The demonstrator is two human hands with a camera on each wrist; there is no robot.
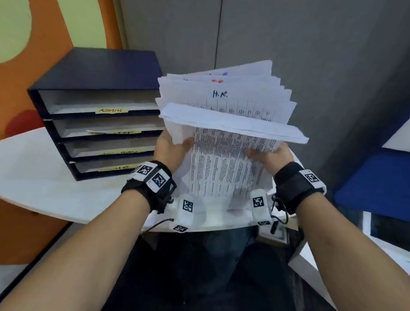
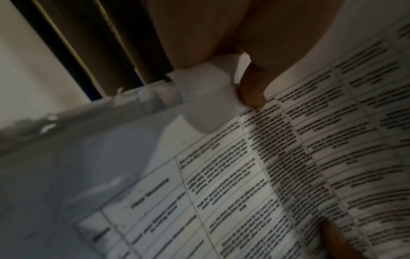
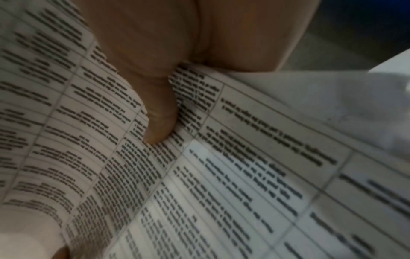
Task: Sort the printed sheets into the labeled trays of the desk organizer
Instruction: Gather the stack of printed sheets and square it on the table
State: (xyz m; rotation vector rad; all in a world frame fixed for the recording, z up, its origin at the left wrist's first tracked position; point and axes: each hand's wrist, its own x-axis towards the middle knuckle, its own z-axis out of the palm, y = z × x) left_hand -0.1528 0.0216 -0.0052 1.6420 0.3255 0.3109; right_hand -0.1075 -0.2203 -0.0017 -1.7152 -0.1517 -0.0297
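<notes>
both hands, left hand [image 1: 170, 145] and right hand [image 1: 271, 156], grip the printed sheets [image 1: 224, 123] fanned upright, probably to read headings like "h.r." before choosing a tray in the organizer [image 1: 97, 80].

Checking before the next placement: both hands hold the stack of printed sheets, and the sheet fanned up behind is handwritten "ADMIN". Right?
Not quite. Both the left hand and right hand do hold the stack of white printed sheets, but the head view shows the raised sheet's handwriting reads "H.R.", not "ADMIN".
</notes>
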